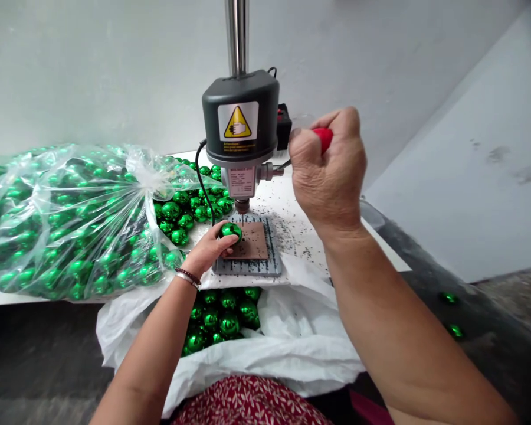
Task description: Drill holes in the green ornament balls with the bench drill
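Note:
A shiny green ball point(230, 232) is held in my left hand point(212, 245), just left of the bit under the drill press point(241, 121). Beneath it lies a brown board point(254, 242) on the grey metal base point(248, 268), both sprinkled with dark shavings. My right hand point(330, 168) is closed round the red handle point(323, 139) at the right side of the machine, raised higher than my left. The chuck point(242, 205) points down above the board.
A clear plastic bag point(71, 224) full of green balls fills the left of the white table point(305, 236), with loose balls point(186, 221) beside it. An open white sack point(301, 354) of balls sits below the front edge. Two balls point(455, 330) lie on the floor at right.

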Tool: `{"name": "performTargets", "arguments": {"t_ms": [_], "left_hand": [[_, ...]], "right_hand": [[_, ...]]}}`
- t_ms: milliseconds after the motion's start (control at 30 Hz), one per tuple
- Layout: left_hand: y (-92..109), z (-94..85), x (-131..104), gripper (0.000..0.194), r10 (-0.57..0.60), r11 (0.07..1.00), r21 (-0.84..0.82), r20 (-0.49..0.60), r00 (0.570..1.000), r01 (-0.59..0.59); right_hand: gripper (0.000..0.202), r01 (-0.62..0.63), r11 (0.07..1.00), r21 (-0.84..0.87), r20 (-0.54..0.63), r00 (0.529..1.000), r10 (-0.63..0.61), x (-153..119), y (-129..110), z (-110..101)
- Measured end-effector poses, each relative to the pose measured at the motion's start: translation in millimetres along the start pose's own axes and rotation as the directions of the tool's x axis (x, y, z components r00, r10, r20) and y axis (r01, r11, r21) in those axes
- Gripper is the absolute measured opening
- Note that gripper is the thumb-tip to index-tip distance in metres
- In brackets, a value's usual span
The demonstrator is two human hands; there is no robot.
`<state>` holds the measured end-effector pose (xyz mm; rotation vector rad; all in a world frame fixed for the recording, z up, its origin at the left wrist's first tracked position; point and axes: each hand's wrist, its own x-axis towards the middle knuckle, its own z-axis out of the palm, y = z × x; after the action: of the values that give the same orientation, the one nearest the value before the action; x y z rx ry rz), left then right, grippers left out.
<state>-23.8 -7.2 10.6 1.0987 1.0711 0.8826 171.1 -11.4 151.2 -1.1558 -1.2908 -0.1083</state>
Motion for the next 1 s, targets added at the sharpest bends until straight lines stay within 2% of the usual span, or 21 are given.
{"name": "performTargets", "arguments": {"t_ms": [167, 300, 467, 533, 633, 800, 1000], "left_hand": [[1, 3.8, 9, 0.052, 0.013, 0.947, 0.321, -0.028, 1.0, -0.003], [5, 6.3, 11, 0.055, 0.014, 0.871, 0.492, -0.019, 1.0, -0.003], [20, 16.3, 11, 0.059, 0.07, 0.665, 0.747, -0.046, 0.996, -0.013], [25, 20.2, 11, 0.062, 0.09, 0.608, 0.794, -0.042, 0.995, -0.021], [26, 23.1, 12, 0.064, 0.079, 0.622, 0.783, -0.034, 0.996, -0.022], [18, 26.2, 13, 0.055, 0.109, 0.722, 0.691, -0.057, 0.992, -0.04], [11, 30.0, 13, 0.055, 0.151, 0.732, 0.677, -0.054, 0.987, -0.075]], "right_hand": [[0.018, -0.011, 0.999, -0.039, 0.037, 0.999, 0.013, 1, 2, 0], [0.021, 0.003, 0.998, -0.062, 0.038, 0.999, 0.0, 1, 4, 1], [0.02, 0.012, 0.996, -0.084, 0.039, 0.999, -0.008, 0, 2, -1], [0.02, 0.012, 0.996, -0.084, 0.044, 0.999, -0.008, 0, 2, -2], [0.02, 0.01, 0.997, -0.078, 0.055, 0.998, -0.006, -1, 4, -2], [0.021, 0.034, 0.998, -0.06, 0.047, 0.998, -0.031, -7, 9, -3], [0.022, 0.019, 0.997, -0.08, 0.053, 0.998, -0.015, -16, 8, -8]]}}
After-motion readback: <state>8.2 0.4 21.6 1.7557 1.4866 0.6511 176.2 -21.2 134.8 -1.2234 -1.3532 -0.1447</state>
